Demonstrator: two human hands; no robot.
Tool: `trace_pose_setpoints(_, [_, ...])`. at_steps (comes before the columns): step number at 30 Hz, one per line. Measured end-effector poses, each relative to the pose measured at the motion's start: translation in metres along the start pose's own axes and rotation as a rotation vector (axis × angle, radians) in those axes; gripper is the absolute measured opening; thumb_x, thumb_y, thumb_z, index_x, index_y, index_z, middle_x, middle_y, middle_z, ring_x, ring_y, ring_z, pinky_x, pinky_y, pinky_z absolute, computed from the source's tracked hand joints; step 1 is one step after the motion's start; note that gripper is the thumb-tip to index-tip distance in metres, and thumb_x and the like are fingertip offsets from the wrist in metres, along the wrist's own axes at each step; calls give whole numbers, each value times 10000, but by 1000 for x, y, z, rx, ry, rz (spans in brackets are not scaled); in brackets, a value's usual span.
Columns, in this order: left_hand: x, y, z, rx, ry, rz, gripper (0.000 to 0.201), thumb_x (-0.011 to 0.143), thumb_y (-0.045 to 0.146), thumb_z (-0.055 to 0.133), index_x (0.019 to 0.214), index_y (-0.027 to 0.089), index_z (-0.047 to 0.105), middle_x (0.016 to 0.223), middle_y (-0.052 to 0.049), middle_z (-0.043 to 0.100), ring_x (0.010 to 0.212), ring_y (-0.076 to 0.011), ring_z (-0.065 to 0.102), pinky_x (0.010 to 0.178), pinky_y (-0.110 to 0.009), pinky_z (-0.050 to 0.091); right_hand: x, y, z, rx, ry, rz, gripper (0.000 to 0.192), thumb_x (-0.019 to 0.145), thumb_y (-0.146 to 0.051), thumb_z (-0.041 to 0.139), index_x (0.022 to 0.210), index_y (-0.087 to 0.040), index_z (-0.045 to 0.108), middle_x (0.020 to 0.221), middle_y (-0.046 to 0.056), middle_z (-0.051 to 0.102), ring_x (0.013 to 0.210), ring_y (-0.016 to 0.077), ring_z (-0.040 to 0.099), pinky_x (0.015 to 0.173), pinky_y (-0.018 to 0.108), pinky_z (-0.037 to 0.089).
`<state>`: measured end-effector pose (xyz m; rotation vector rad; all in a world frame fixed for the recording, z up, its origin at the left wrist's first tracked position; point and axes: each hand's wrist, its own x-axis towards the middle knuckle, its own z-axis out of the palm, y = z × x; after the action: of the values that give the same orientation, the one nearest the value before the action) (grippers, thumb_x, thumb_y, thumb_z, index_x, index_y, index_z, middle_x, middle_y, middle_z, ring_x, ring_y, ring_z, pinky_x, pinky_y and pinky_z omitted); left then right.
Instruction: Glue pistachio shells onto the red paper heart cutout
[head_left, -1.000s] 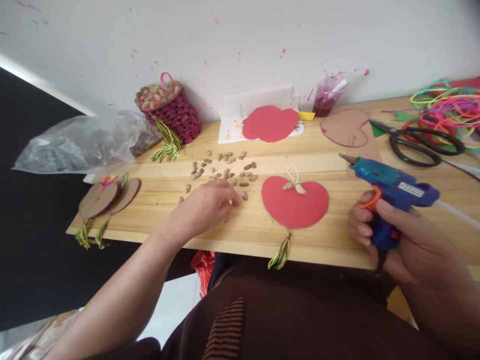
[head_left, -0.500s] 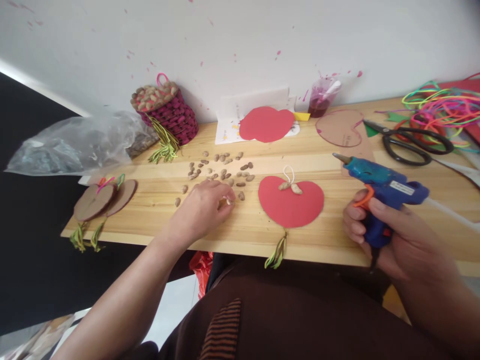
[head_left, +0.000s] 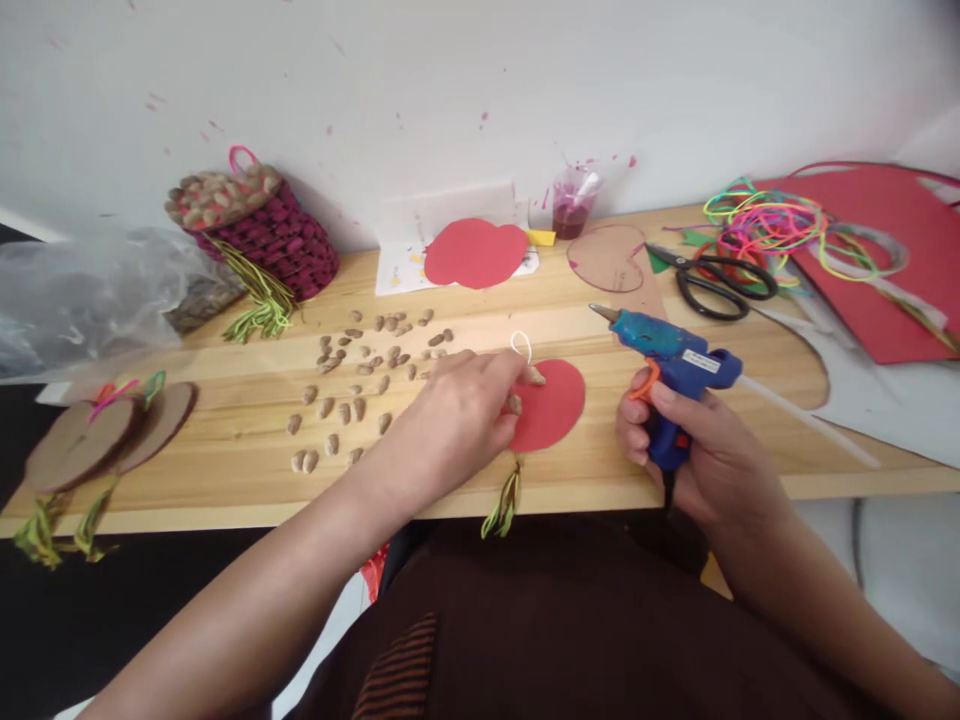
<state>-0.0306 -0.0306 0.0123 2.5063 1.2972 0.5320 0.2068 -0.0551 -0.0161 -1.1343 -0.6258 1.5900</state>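
Clenched around the blue plastic glue gun, the right hand hovers just right of the red paper apple; the left hand pinches a small brown shell onto it.

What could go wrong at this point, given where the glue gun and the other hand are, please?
The right hand holds the glue gun with its nozzle aimed towards the left hand, which rests on the red paper apple; glue might reach the fingers. The left forearm lies close to the loose peanuts and could scatter them.
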Motion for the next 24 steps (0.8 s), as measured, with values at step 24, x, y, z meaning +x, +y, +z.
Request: trace_pose_setpoints(24, [20,4,12,59,-66,10,174,853,73,585,987,183,590,938,-38,709,845,-202,625,817,-361,479,1,2,-4,48,-36,-4,214,716,-321,830,838,-205,697,642,-12,629,500,106,559,406,184,451])
